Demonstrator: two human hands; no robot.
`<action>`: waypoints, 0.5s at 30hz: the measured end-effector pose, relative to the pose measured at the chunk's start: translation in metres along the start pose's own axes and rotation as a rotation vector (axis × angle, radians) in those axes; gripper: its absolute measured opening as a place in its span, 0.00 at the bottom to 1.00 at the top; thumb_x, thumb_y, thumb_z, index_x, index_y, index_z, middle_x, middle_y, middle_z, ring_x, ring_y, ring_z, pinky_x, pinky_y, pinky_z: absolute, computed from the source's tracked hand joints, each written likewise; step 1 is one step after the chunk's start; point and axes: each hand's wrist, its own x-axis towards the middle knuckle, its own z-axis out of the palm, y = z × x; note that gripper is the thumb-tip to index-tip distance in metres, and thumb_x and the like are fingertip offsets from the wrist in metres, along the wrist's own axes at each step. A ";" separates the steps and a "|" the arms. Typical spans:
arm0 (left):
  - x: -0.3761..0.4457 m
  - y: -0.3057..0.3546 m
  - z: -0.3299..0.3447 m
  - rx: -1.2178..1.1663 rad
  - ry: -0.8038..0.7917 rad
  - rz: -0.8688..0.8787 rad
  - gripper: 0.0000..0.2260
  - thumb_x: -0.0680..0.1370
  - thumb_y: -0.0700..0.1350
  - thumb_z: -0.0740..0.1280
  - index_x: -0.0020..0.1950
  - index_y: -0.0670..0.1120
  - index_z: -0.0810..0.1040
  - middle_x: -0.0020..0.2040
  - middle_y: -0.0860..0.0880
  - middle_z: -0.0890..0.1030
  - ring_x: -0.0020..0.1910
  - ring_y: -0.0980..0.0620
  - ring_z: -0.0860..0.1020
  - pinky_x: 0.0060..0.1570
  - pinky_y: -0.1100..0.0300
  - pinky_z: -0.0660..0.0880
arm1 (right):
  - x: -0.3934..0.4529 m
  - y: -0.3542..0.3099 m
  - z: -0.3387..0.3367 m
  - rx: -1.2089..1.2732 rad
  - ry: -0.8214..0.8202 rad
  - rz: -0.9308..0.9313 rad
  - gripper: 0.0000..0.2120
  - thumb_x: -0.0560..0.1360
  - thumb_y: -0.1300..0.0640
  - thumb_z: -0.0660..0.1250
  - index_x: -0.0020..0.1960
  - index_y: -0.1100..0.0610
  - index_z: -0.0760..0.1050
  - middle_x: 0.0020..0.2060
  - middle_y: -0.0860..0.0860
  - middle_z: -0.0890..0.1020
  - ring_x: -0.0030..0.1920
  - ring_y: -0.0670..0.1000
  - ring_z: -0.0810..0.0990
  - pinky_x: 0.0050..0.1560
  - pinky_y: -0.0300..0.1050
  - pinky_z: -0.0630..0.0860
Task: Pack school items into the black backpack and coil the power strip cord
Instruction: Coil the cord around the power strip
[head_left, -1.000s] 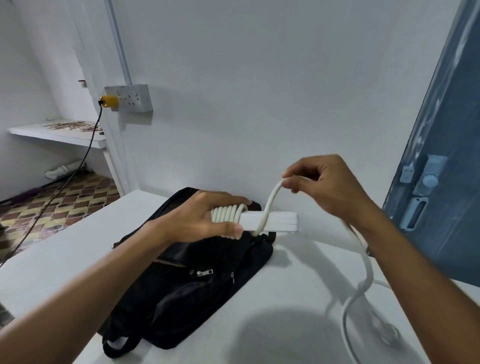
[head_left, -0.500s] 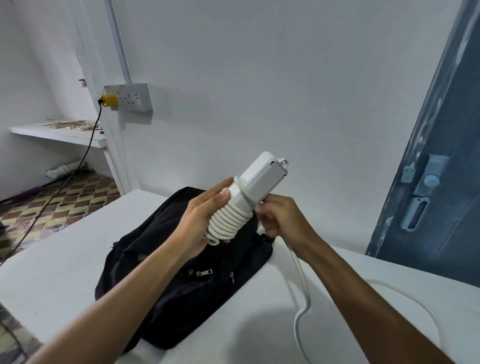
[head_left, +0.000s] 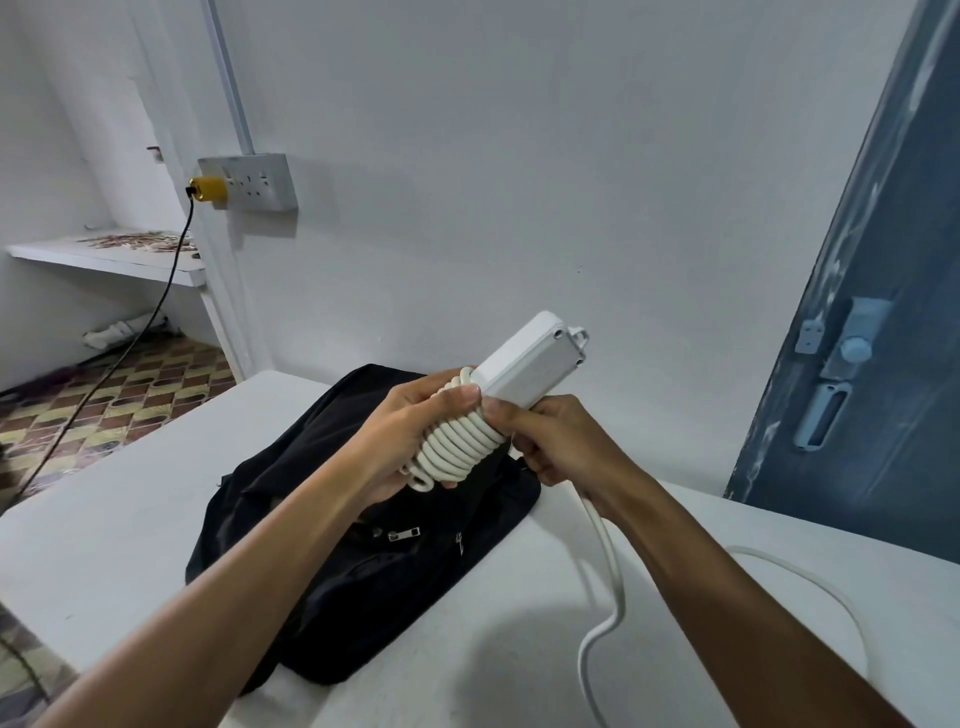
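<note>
White walls (head_left: 519, 182), grey wall socket (head_left: 249, 182), patterned tile floor (head_left: 104, 389), blue door (head_left: 883, 338).

From my feed, the lower half of the power strip (head_left: 524, 366) is buried under the wound cord (head_left: 457, 441) and my left hand (head_left: 400, 441). My right hand (head_left: 558, 441) covers the stretch of cord it grips. The loose cord runs off the bottom edge. My arms hide part of the black backpack (head_left: 363, 571), its contents unseen. The litter on the far shelf (head_left: 104, 254) is too small to identify.

wall socket (head_left: 249, 182) with yellow plug (head_left: 208, 188), black cable (head_left: 130, 343) trailing down; shelf (head_left: 104, 257) with blurred, possibly scattered bits; blue door (head_left: 857, 364).
</note>
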 end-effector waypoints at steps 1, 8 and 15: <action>-0.001 -0.001 0.002 0.007 0.031 0.001 0.18 0.74 0.50 0.68 0.57 0.38 0.78 0.39 0.37 0.78 0.28 0.44 0.77 0.22 0.59 0.75 | -0.001 0.000 0.000 -0.024 -0.004 -0.001 0.14 0.71 0.44 0.70 0.33 0.50 0.74 0.26 0.48 0.69 0.24 0.44 0.65 0.23 0.35 0.60; 0.003 -0.009 0.007 -0.031 0.234 -0.015 0.18 0.71 0.51 0.72 0.52 0.38 0.78 0.36 0.40 0.79 0.27 0.45 0.77 0.23 0.58 0.75 | -0.001 0.007 0.020 0.140 0.151 -0.036 0.14 0.73 0.47 0.71 0.30 0.49 0.75 0.22 0.42 0.71 0.21 0.41 0.66 0.21 0.32 0.61; 0.027 -0.021 -0.031 0.750 0.553 0.231 0.17 0.65 0.56 0.79 0.49 0.52 0.81 0.41 0.55 0.82 0.41 0.60 0.79 0.43 0.66 0.75 | -0.005 0.023 0.014 -0.029 0.003 0.189 0.06 0.77 0.65 0.61 0.48 0.60 0.77 0.30 0.52 0.73 0.21 0.43 0.68 0.23 0.38 0.68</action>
